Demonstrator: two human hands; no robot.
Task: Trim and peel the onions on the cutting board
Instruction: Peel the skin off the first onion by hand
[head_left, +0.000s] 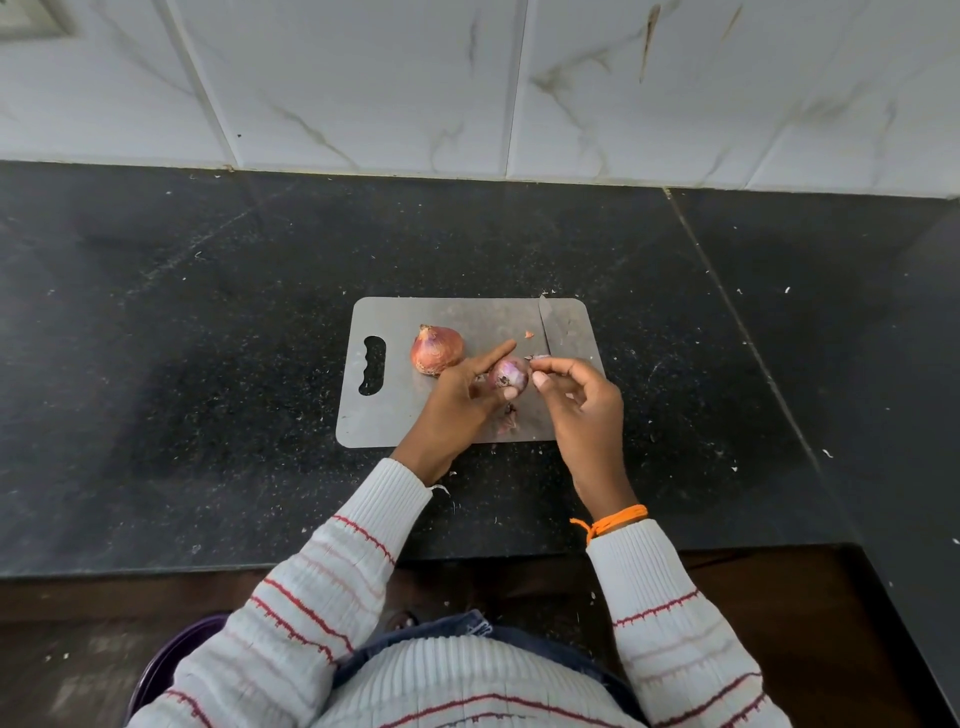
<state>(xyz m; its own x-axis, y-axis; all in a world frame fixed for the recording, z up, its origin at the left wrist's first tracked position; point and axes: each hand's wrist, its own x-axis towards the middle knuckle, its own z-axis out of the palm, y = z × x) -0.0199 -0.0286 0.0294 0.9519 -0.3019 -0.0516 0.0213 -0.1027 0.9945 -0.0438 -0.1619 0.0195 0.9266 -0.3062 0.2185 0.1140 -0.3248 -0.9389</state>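
Observation:
A grey steel cutting board (395, 415) lies on the black counter. On it, at the left, rests a whole onion (436, 349) in its brown skin. My left hand (460, 395) holds a small, partly peeled purple onion (508, 373) above the board, index finger stretched out. My right hand (576, 387) pinches a strip of onion skin (537, 357) at that onion's right side. A knife (546, 325) lies on the board's right part, blade pointing away from me. A scrap of peel (508, 418) lies on the board under my hands.
The black granite counter (208, 364) spreads wide on both sides, speckled with small bits of peel. A white tiled wall (467, 78) rises behind it. A purple bin (171, 665) shows low at the left, below the counter's front edge.

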